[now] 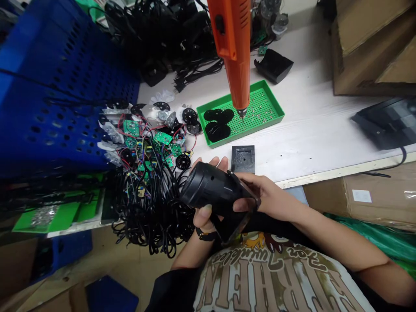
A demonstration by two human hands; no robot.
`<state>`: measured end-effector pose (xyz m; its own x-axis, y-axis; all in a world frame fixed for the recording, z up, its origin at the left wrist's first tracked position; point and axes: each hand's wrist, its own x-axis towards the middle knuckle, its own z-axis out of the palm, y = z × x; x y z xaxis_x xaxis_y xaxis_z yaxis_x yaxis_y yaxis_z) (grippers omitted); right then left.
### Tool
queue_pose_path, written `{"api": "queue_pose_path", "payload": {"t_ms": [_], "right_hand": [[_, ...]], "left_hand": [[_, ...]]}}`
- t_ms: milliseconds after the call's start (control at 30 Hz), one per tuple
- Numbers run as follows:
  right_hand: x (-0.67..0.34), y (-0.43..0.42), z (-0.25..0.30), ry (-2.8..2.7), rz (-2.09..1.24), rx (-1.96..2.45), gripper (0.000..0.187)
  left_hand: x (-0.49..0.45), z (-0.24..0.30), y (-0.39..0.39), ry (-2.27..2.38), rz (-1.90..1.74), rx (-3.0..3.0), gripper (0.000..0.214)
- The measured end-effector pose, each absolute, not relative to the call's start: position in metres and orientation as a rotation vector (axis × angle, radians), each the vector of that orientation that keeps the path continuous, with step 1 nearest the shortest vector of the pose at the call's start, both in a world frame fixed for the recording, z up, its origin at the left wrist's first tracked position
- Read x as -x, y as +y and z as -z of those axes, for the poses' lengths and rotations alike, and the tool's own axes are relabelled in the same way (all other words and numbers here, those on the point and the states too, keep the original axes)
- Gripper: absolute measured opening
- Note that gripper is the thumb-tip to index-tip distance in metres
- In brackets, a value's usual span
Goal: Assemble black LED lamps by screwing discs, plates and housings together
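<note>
A black round lamp-like housing (211, 188) is held in front of my chest, below the table's edge. My left hand (205, 215) cradles it from underneath, thumb on its side, fingertips showing behind it. My right hand (260, 195) grips its wide right end, fingers closed on the rim. An orange electric screwdriver (234, 47) hangs bit-down above a green tray (273, 106) that holds small screws and several black discs (218, 123). A small dark square plate (243, 158) lies on the table just beyond my hands.
A heap of green circuit boards (147, 145) with black cables (152, 212) lies to the left. A blue perforated crate (48, 99) stands at far left. Cardboard boxes (367, 43) sit at back right, black parts (386, 123) at the right edge.
</note>
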<state>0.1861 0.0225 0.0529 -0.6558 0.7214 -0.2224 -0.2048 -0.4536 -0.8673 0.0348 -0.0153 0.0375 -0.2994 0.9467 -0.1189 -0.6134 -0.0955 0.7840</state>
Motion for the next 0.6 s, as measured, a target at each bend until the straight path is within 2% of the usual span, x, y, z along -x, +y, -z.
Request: {"api": "queue_pose_path", "payload": {"t_ms": [167,300,600], "right_hand": [[-0.185,0.013,-0.058,-1.238,-1.946,0.911,0.048],[-0.187,0.011,-0.056,-1.446,-1.687,0.937,0.063],[-0.179,0.013,-0.052,-1.461,-1.636,0.915,0.065]], "left_hand": [[-0.030,-0.031,-0.021,0.868,-1.671,-0.604,0.084],[-0.025,-0.025,-0.030,0.901,-1.585,-0.645,0.080],[-0.022,-0.017,-0.033,0.865,-1.572,-0.550,0.075]]}}
